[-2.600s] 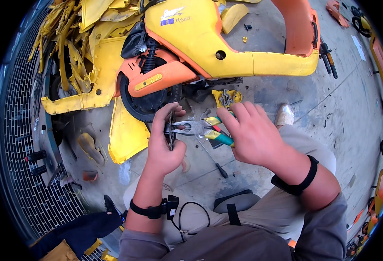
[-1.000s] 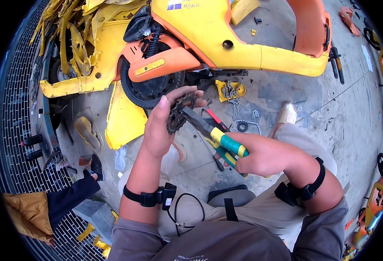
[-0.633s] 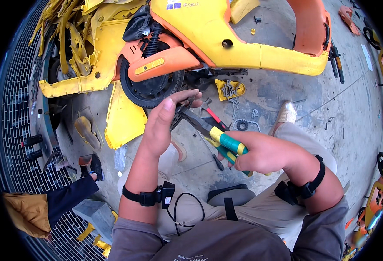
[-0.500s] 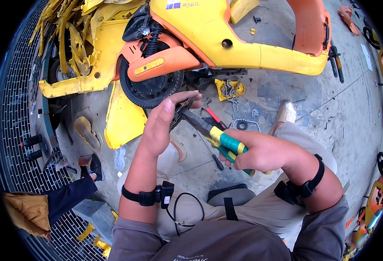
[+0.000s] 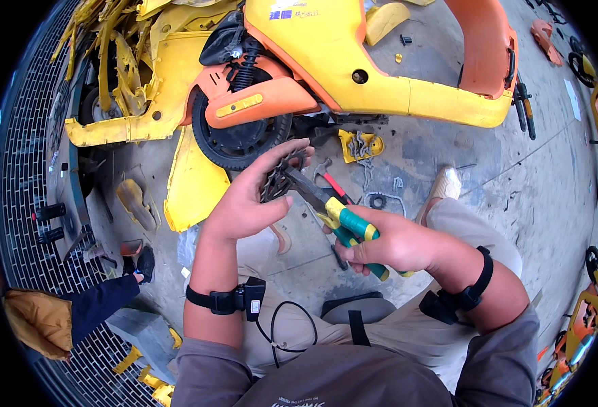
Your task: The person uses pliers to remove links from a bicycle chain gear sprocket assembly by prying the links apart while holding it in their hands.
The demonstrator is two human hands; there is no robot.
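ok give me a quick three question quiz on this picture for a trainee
1. Which hand grips the pliers?
2. True or false: the left hand is holding a screwdriver.
3. Fill in the blank: the red-handled tool lies on the ____.

Key:
1. The right hand.
2. False; it holds a dark, toothed gear.
3. Floor.

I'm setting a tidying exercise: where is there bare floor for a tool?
Bare concrete lies between the yellow scooter body and the beige shoe, right of the chain. Crowded: beyond the green-handled pliers, around hammer and chain.
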